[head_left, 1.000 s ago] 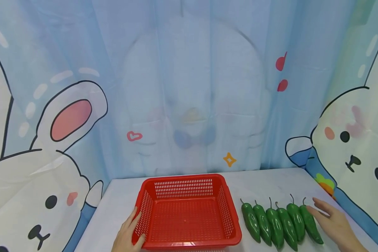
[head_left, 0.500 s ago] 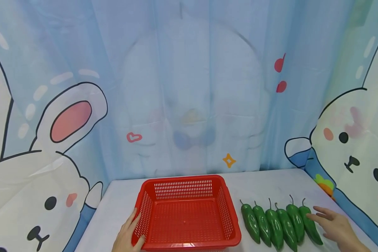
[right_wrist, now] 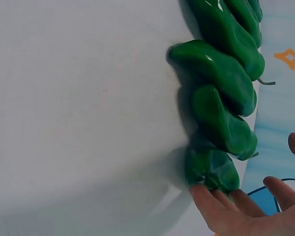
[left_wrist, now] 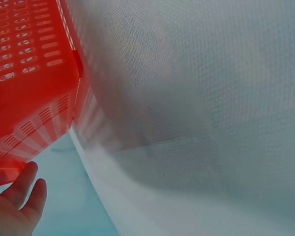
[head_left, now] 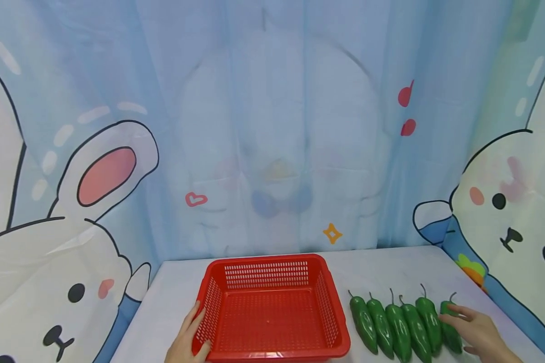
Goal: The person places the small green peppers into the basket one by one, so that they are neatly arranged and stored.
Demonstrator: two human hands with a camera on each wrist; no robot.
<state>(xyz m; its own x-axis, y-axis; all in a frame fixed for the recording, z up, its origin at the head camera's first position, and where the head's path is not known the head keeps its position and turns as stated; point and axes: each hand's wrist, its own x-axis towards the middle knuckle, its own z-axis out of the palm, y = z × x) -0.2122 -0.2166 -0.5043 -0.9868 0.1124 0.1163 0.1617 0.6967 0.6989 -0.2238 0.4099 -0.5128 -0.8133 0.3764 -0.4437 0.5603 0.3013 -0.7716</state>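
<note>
A red perforated basket [head_left: 272, 259] stands empty on the white table, and its wall fills the top left of the left wrist view [left_wrist: 29, 73]. My left hand [head_left: 188, 338] rests with straight fingers [left_wrist: 24, 189] against the basket's left outer wall, thumb at the front corner. To the basket's right, several green peppers [head_left: 392, 322] lie side by side, stems pointing away. My right hand [head_left: 474, 330] lies over the rightmost pepper [head_left: 446, 307]. In the right wrist view its fingertips [right_wrist: 211, 196] touch that pepper [right_wrist: 211, 169], while the thumb stays apart.
A blue curtain [head_left: 272, 126] printed with cartoon rabbits hangs close behind the table and along both sides. Bare white tabletop [head_left: 390, 267] lies behind the peppers and to the left of the basket. The table's right edge runs just past my right hand.
My right hand has moved left onto the rightmost pepper, and that pepper's stem end has shifted a little to the right. The left hand and basket have stayed put.
</note>
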